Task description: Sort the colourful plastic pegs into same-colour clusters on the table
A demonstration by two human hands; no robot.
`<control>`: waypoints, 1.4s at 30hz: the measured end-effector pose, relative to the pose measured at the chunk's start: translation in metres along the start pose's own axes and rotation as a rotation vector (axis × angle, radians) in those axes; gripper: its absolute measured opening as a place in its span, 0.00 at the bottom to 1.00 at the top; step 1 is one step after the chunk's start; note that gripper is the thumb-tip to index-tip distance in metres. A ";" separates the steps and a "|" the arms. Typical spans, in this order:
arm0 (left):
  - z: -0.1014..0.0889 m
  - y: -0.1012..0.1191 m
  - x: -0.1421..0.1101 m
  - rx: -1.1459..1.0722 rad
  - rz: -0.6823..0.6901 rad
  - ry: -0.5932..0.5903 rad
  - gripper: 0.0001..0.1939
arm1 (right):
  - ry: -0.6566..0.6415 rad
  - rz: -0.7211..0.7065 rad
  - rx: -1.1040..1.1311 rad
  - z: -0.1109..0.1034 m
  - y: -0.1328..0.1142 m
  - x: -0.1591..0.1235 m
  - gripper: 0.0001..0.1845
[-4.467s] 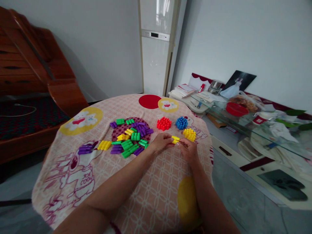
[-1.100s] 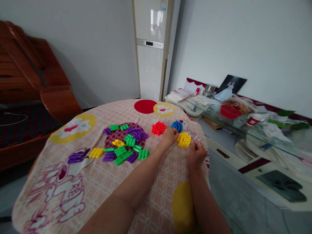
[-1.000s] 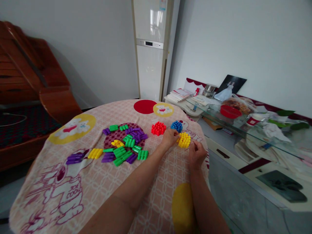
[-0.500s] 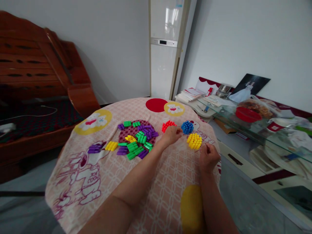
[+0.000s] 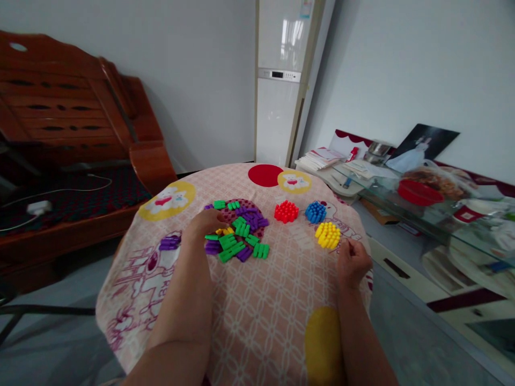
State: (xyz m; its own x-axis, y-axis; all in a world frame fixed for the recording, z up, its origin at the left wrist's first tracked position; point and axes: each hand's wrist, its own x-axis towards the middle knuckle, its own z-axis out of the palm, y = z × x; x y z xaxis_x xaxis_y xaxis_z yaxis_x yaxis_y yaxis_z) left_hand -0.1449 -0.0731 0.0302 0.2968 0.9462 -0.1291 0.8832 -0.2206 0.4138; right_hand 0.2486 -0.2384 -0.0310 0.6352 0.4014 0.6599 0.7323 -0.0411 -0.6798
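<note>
My left hand [image 5: 206,222] reaches over the left edge of a loose pile of green pieces [image 5: 229,247], purple pieces [image 5: 251,219] and a yellow piece [image 5: 226,231], all small ribbed plastic toy blocks. Its fingertips are mostly hidden, so I cannot tell what they hold. My right hand [image 5: 354,261] rests closed at the table's right side, close to a cluster of upright yellow pegs [image 5: 328,235]; whatever may be inside the fist is hidden. Behind stand similar clusters of red pegs [image 5: 286,212] and blue pegs [image 5: 316,212]. One purple block [image 5: 169,243] lies left of my forearm.
A patterned cloth covers the round table [image 5: 273,300]. At right is a glass-topped cabinet [image 5: 434,214] with papers [image 5: 322,158] and a red bowl [image 5: 420,193]. A wooden bench [image 5: 80,123] stands left, and a tall white air conditioner [image 5: 277,118] behind.
My left hand has moved left from beside the red pegs to the loose pile. My right hand stays closed near the yellow pegs. The camera view has shifted slightly.
</note>
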 end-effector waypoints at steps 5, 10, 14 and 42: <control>-0.003 0.011 0.002 0.033 -0.183 -0.083 0.09 | -0.012 0.008 0.007 0.000 -0.004 0.000 0.17; -0.006 0.041 0.006 -0.124 -0.125 0.218 0.09 | -0.005 0.031 0.036 0.001 -0.008 0.001 0.16; 0.024 0.104 0.014 -0.426 0.255 0.159 0.17 | -0.019 0.046 0.047 0.001 -0.008 0.000 0.16; 0.117 0.244 0.044 -0.196 0.393 0.127 0.13 | -0.062 0.007 0.030 0.001 -0.011 0.001 0.17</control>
State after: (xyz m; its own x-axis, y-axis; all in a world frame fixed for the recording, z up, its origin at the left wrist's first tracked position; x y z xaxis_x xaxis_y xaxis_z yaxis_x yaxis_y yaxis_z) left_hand 0.1265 -0.1131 0.0201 0.5378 0.8241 0.1780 0.6235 -0.5308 0.5740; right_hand 0.2409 -0.2370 -0.0234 0.6233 0.4573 0.6343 0.7193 -0.0171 -0.6945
